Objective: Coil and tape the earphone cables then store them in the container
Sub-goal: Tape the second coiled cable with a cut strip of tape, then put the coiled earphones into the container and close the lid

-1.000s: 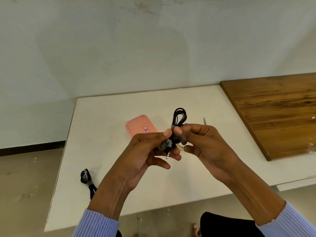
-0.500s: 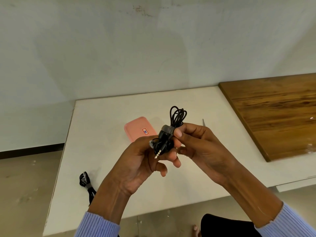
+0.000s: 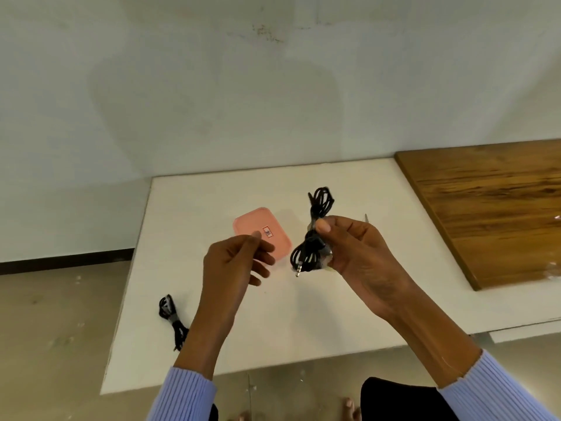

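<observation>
My right hand (image 3: 355,253) pinches a black coiled earphone cable (image 3: 312,235) at its taped middle, holding it above the white table (image 3: 303,314). The jack plug hangs out of the lower loops. My left hand (image 3: 236,262) hovers to the left of the cable, apart from it, fingers loosely bent and holding nothing. Behind the left hand lies the pink container (image 3: 261,229) with its lid on. A second coiled, taped black cable (image 3: 171,317) lies on the table near the front left edge, beside my left forearm.
A brown wooden board (image 3: 491,208) covers the table's right side. A thin metal piece (image 3: 366,218) pokes out behind my right hand. A white wall stands behind the table and the floor lies to the left.
My left hand has let go of the cable bundle and moved left. My right hand now holds the bundle alone and has shifted it slightly right.
</observation>
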Action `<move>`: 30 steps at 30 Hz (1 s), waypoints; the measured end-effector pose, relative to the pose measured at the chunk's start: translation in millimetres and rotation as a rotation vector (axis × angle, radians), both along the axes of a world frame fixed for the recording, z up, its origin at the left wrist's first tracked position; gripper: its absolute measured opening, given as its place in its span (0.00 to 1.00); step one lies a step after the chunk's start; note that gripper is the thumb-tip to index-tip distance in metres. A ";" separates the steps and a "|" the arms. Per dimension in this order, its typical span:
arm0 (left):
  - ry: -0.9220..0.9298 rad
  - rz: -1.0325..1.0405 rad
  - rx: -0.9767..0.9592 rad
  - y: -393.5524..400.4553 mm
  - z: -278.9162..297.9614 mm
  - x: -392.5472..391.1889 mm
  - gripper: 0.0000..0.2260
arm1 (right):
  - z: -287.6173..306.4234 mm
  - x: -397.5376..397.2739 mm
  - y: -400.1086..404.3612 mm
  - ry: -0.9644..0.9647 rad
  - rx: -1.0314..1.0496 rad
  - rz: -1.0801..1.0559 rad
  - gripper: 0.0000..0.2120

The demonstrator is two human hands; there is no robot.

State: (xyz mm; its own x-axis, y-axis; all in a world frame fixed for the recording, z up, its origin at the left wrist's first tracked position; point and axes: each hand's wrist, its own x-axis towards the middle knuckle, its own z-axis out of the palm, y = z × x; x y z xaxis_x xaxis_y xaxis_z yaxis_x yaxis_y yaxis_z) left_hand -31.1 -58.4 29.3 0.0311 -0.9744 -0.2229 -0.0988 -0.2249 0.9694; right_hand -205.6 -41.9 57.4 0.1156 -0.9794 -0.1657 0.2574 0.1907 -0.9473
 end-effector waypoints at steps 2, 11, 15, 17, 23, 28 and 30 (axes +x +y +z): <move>-0.049 0.130 -0.033 2.6 -1.8 14.4 0.14 | -2.2 11.4 -2.4 0.167 0.019 0.070 0.07; -0.056 0.388 0.015 12.1 -7.0 80.0 0.14 | -54.4 90.9 -22.5 0.906 0.023 0.323 0.09; -0.076 0.366 0.035 11.9 -11.1 87.6 0.14 | -66.5 121.3 -29.1 1.072 -0.013 0.220 0.10; -0.083 0.360 0.037 10.2 -11.7 89.4 0.14 | -69.4 130.1 -29.4 1.099 -0.030 0.172 0.09; -0.086 0.342 0.020 5.2 -13.0 83.7 0.14 | -73.1 129.0 -29.9 1.005 -0.068 0.051 0.06; -0.095 0.346 0.000 2.5 -12.4 75.9 0.14 | -69.1 132.7 -27.9 0.986 -0.202 0.077 0.06; -0.102 0.336 -0.001 1.3 -13.0 72.5 0.14 | -64.4 126.6 -28.1 0.969 -0.287 0.036 0.07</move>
State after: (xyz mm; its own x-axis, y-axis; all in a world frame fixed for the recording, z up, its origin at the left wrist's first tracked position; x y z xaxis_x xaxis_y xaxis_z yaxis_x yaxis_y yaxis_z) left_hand 41.3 -57.1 16.3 0.3718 -0.9063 -0.2008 -0.1161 -0.2600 0.9586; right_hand -78.9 -70.0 -7.0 0.0863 -0.9956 0.0377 -0.6487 -0.0849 -0.7563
